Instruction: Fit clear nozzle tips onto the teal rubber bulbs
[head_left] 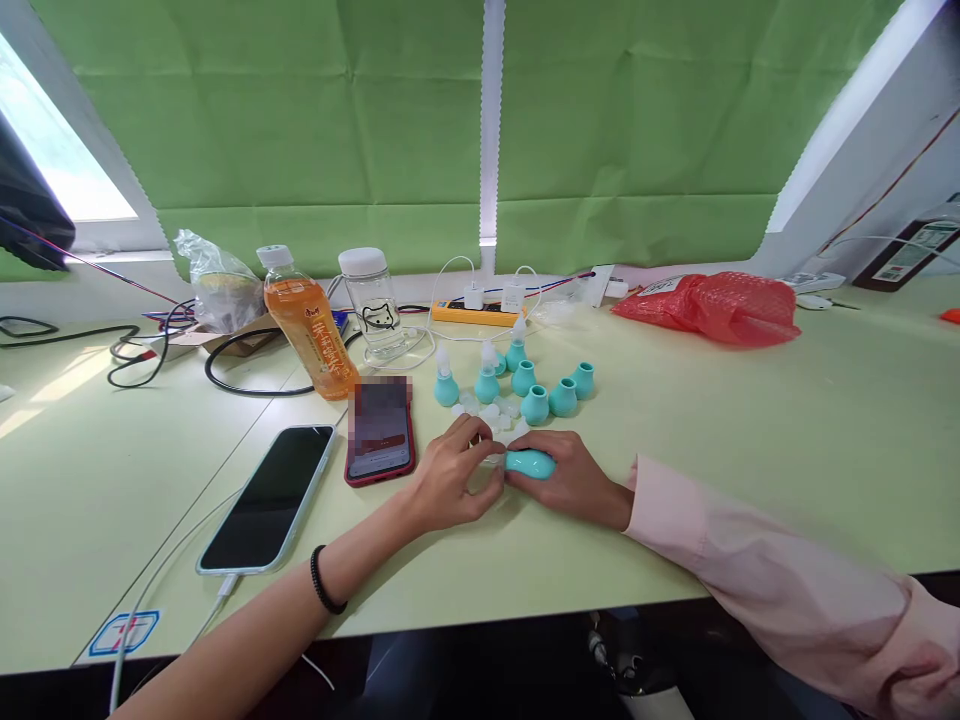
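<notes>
My right hand point(574, 478) is closed around a glossy teal squeeze bulb point(531, 463), which lies sideways with its neck toward the left. The fingertips of my left hand point(452, 478) pinch a small translucent piece point(493, 460) at the bulb's neck; my fingers partly hide where the two meet. Just beyond my hands lies a loose pile of small whitish translucent caps point(495, 415). Behind the pile, several teal bulbs stand upright, one an open-necked bulb point(535, 405). A few others carry clear nozzles, such as the bulb with a nozzle point(445, 388) at the left.
Left of my hands lie a red-cased phone point(380, 430) and a larger phone point(268, 500) with a charging cable. Behind them stand an orange drink bottle point(309, 325) and a clear jar point(377, 310). A yellow power strip point(480, 314) and a red plastic bag point(712, 308) lie at the back.
</notes>
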